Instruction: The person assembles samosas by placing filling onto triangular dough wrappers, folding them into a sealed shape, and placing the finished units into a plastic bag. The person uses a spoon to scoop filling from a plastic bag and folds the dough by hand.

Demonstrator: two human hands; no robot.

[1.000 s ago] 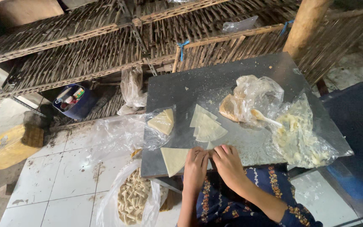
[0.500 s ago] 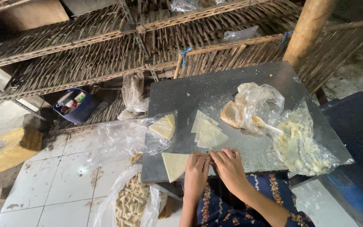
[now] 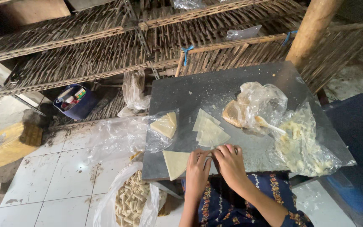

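— Where are the hands?
— Left hand (image 3: 198, 168) and right hand (image 3: 228, 162) pinch together over a roll on the grey board (image 3: 181, 94), beside a triangular wrapper (image 3: 175, 163)

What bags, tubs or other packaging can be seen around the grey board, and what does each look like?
Clear bag: on the board, crumpled, holding a tan lump.
Clear bag: board's right edge, pale yellow filling.
Clear bag: board's left edge, cream wrappers.
Clear bag: floor, small rolls.
Blue tub: under the rack, colourful packets.
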